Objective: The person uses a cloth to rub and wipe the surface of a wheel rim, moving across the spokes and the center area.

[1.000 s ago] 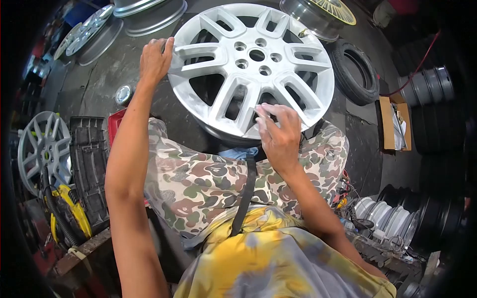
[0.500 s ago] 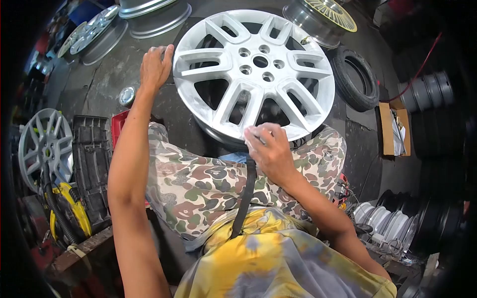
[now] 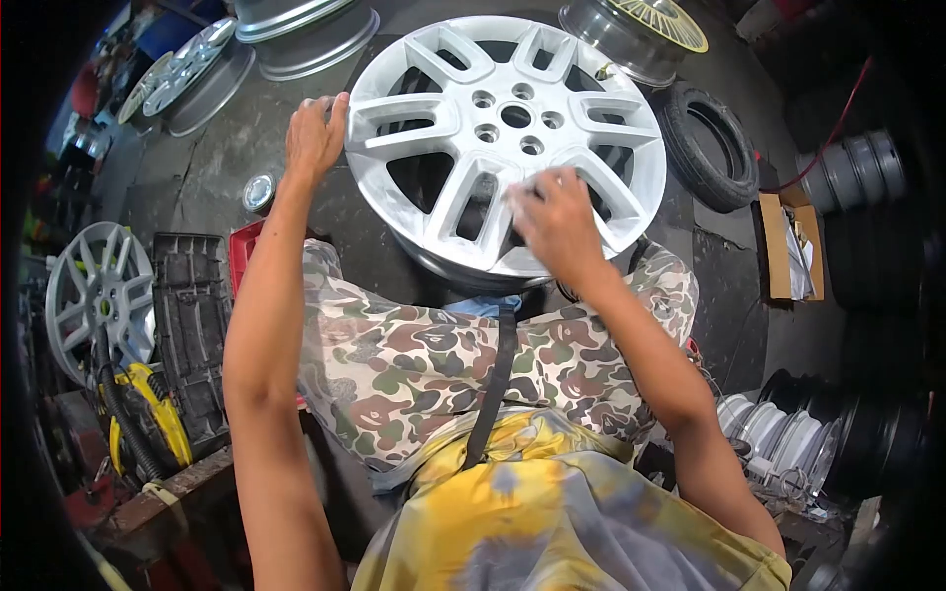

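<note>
A large white-coated wheel rim (image 3: 591, 163) with paired spokes lies face up in front of my lap, its finish patchy and dusty. My left hand (image 3: 317, 138) is at its left outer edge, thumb against the edge and fingers curled; the grip's underside is hidden. Over a lower spoke is my right hand (image 3: 562, 222), fingers bent and pressed together, slightly blurred. Pale dust shows on its fingertips. Whatever lies under those fingers, if anything, cannot be made out.
A bare tire (image 3: 708, 148) lies right of the rim, near an open cardboard box (image 3: 774, 246). Other wheels (image 3: 305, 44) stand along the back. A small round tin (image 3: 258, 192) sits left. Another spoked wheel (image 3: 103, 295) and a yellow-and-black object (image 3: 168, 414) are at far left.
My right hand has moved up and slightly right, from the rim's near edge onto a spoke. My left hand stays at the rim's left edge. The view has shifted slightly.
</note>
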Tool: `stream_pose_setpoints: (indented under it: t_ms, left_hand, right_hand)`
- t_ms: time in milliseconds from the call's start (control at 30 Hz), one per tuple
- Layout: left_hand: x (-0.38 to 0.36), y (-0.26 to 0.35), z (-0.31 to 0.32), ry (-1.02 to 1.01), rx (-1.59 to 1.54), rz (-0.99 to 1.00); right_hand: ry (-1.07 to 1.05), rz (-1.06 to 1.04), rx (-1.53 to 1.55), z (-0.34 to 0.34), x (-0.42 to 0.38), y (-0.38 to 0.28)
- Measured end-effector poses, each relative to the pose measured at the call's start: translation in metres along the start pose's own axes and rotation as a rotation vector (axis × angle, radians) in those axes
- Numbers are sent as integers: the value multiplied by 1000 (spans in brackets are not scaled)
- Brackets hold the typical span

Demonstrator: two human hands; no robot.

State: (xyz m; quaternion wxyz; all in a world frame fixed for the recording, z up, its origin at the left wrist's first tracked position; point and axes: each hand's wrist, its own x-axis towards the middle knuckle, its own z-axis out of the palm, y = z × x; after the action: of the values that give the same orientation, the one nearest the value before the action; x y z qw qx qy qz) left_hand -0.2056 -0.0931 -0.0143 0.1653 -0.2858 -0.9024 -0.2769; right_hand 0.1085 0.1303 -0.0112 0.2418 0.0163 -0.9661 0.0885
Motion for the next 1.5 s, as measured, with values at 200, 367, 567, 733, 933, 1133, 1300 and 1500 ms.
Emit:
stream_pose_setpoints:
  t_ms: [200, 367, 567, 733, 933, 1133, 1300, 1500]
  left_hand:
    - [1, 4, -7, 42, -58, -37]
    - [2, 1, -7, 1, -42, -48]
    - [3, -7, -7, 20, -83, -87]
    - [4, -4, -1, -102, -115, -100]
    - [-1, -4, -7, -67, -173, -94]
    - [-6, 1, -13, -32, -147, -132]
    - [-5, -8, -18, -83, -223, -155]
    - [-2, -22, -10, -147, -176, -203]
  right_hand:
    - [33, -154, 132, -14, -35, -53]
    - [59, 36, -7, 4, 9, 7]
    - [71, 37, 106, 8, 12, 11]
    - [13, 14, 162, 17, 39, 30]
    - [-130, 79, 184, -2, 26, 32]
    - [-49, -53, 94, 25, 56, 22]
    - [-103, -30, 99, 3, 37, 37]
    - [-63, -143, 191, 26, 65, -5]
